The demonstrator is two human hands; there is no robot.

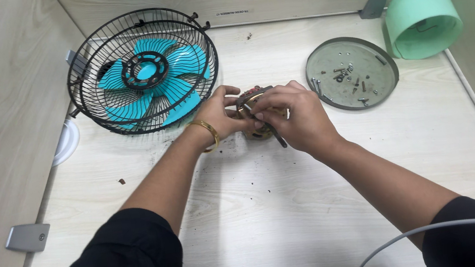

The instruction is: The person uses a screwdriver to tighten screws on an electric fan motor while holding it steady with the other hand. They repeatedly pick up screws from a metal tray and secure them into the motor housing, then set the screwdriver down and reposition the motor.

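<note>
1 head camera looks steeply down, close over the wooden table [299, 218].

Bare tabletop [261, 211] lies open near the body; fan cage [142, 69] left, screw-strewn plate [353, 72] right hem it.

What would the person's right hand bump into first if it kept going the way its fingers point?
The right hand points left, so it would first meet the small coppery motor part it grips, then the left hand just behind it.

In the centre of the frame, the left hand [219, 114] and right hand [297, 117] hold a small motor [252, 103]. A fan cage [142, 69] lies upper left, a round plate [351, 73] upper right.
</note>
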